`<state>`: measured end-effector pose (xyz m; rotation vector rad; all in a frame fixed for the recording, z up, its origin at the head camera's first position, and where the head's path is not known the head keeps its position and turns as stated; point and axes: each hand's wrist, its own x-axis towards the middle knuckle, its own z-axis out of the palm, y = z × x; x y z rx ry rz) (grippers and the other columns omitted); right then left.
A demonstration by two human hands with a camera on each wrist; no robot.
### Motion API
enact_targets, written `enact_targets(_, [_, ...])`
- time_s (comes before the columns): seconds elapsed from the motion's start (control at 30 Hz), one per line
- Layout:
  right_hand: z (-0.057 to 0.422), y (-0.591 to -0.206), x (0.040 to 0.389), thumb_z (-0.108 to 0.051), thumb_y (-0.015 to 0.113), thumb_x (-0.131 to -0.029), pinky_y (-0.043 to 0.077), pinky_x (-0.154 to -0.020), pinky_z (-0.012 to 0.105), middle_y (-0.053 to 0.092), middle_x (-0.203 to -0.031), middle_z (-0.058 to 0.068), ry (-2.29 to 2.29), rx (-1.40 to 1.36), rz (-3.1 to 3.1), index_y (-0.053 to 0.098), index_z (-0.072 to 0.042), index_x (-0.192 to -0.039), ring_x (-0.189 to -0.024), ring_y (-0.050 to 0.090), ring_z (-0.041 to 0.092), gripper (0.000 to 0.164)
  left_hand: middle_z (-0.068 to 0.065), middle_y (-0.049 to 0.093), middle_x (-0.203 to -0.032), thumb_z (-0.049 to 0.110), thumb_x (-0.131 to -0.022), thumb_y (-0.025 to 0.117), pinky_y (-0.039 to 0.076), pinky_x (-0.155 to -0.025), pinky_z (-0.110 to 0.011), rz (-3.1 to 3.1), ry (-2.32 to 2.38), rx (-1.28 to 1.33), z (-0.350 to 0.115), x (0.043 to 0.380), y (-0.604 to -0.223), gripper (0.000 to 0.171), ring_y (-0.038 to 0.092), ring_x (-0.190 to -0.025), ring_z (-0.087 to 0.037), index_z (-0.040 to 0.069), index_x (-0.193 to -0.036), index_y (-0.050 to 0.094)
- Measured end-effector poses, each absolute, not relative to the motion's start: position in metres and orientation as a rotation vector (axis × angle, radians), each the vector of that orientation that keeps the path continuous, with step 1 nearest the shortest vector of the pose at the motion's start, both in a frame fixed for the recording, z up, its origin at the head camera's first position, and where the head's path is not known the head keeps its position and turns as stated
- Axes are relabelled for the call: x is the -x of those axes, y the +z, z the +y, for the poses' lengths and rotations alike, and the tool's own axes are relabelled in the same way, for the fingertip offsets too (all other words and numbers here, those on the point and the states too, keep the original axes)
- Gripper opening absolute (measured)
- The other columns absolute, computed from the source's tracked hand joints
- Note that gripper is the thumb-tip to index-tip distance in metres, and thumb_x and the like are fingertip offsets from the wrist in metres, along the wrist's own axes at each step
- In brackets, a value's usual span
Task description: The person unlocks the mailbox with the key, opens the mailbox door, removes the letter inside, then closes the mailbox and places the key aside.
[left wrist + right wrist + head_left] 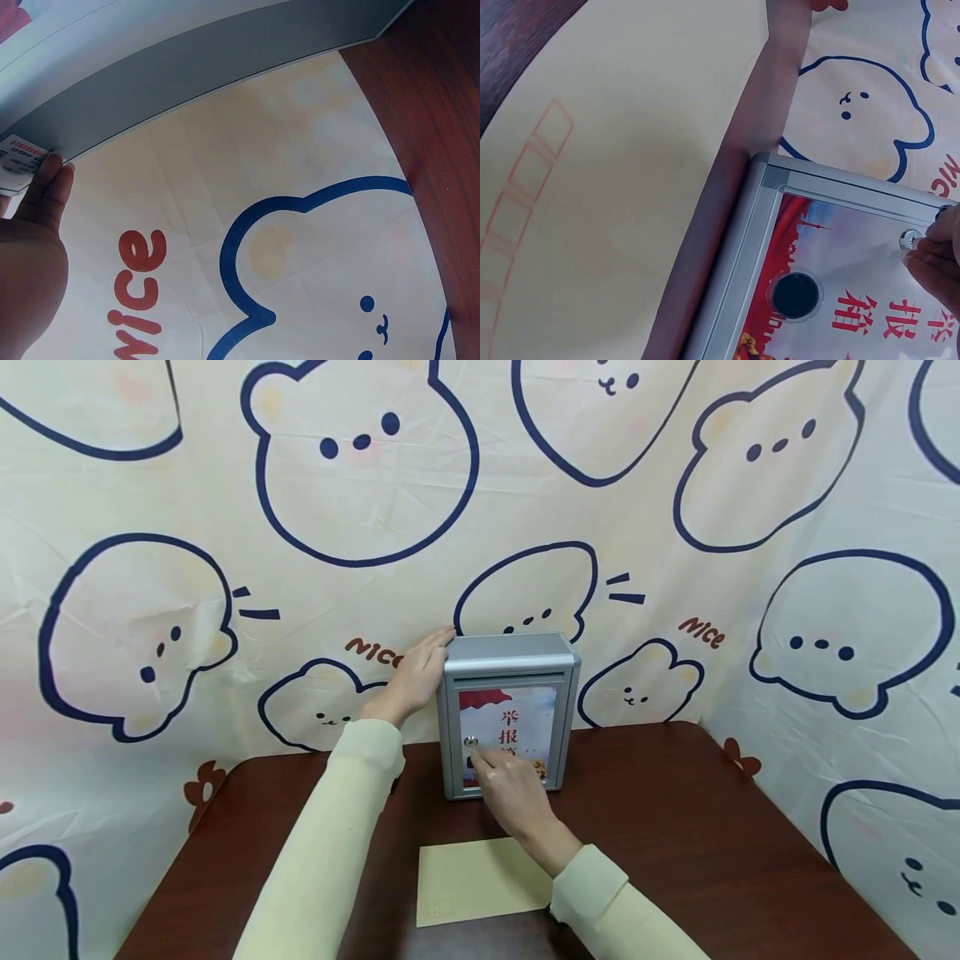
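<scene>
A silver metal report box (511, 653) with a printed front panel stands upright at the back of the table. My left hand (420, 675) rests against its upper left side, fingers extended; the left wrist view shows its fingertips beside a small white label (21, 159). At the round lock (910, 240) on the front, my right hand (513, 793) pinches what looks like a small key, mostly hidden by the fingers; a dark bit (943, 211) shows past them. In front of the box lies a yellow envelope (472, 881) with red printed squares, partly under the right forearm.
The dark brown table (660, 827) reaches back to a cream curtain (360, 602) printed with bear outlines, which hangs close behind the box and along both sides. A round dark window (796, 294) sits low on the box's front panel.
</scene>
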<state>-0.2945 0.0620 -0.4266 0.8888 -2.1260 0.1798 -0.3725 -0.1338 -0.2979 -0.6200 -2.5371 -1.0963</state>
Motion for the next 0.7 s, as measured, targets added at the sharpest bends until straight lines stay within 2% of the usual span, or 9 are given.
enact_targets(0.7, [0.098, -0.415, 0.278, -0.001, 0.078, -0.087, 0.062, -0.069, 0.027, 0.077, -0.094, 0.007, 0.159, -0.897, -2.137, 0.08, -0.003, -0.109, -0.082, 0.074, 0.017, 0.022, -0.001, 0.028, -0.168, 0.029, -0.107, 0.023, 0.016, -0.127, -0.041, -2.553, -1.097, 0.634, -0.134, 0.373, -0.296, 0.057, 0.019, -0.156, -0.021, 0.009, -0.16, 0.036])
